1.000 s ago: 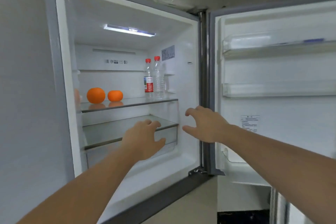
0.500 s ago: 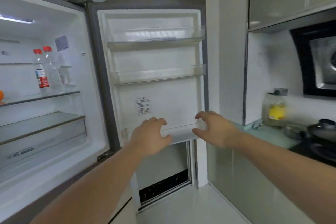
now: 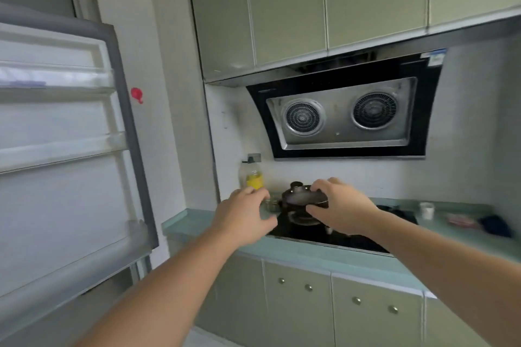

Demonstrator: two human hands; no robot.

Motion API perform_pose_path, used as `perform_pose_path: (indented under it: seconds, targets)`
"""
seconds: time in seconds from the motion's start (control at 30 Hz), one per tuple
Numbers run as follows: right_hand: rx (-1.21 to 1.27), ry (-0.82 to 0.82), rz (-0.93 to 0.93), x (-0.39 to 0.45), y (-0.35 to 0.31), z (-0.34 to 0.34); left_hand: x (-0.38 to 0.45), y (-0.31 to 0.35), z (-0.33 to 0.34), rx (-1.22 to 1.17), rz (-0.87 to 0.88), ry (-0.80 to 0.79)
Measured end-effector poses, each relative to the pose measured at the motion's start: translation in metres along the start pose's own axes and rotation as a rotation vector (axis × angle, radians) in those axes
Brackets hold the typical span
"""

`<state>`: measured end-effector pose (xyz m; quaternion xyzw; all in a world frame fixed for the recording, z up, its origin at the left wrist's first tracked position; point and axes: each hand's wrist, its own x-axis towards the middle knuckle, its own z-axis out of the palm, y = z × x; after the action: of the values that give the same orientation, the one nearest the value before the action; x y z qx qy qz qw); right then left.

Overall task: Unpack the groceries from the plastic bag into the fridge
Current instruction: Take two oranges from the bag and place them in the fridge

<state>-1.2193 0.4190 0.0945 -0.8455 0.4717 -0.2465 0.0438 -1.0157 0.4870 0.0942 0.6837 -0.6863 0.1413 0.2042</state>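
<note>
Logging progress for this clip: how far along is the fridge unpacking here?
Done: only the fridge door standing open shows here; its visible racks are bare. In hand: nothing. The left hand and right hand are out in front of the stove, empty. Left: cannot be judged; no plastic bag, groceries or fridge interior are in view.

A dark pot [image 3: 303, 196] sits on the black hob [image 3: 335, 236] beneath the range hood [image 3: 346, 115].

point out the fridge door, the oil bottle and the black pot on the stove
fridge door [image 3: 70, 191]: head view, on the bare white inner panel below the shelves
oil bottle [image 3: 254, 177]: head view, on its yellow label
black pot [image 3: 301, 197]: head view, on the lid, between the two hands
</note>
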Motion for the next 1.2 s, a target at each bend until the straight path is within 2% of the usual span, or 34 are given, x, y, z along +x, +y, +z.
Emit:
perform_pose_path:
  seconds: [0.23,0.5,0.83,1.03,1.2]
  targets:
    - [-0.116,0.084,0.378,-0.063,0.06,-0.045,0.044,0.053,0.045,-0.174,0.309,-0.043]
    - [-0.263,0.194,0.752,-0.168,0.063,-0.058,0.042,0.109,0.09,-0.386,0.545,-0.216]
    - [-0.45,0.177,1.052,-0.346,0.068,-0.12,-0.041,0.284,0.076,-0.532,0.89,-0.336]
    - [-0.441,0.247,1.174,-0.453,0.094,-0.152,-0.097,0.389,0.061,-0.545,1.03,-0.34]
    - [-0.392,0.277,1.283,-0.518,0.116,-0.167,-0.132,0.45,0.058,-0.515,1.129,-0.354]
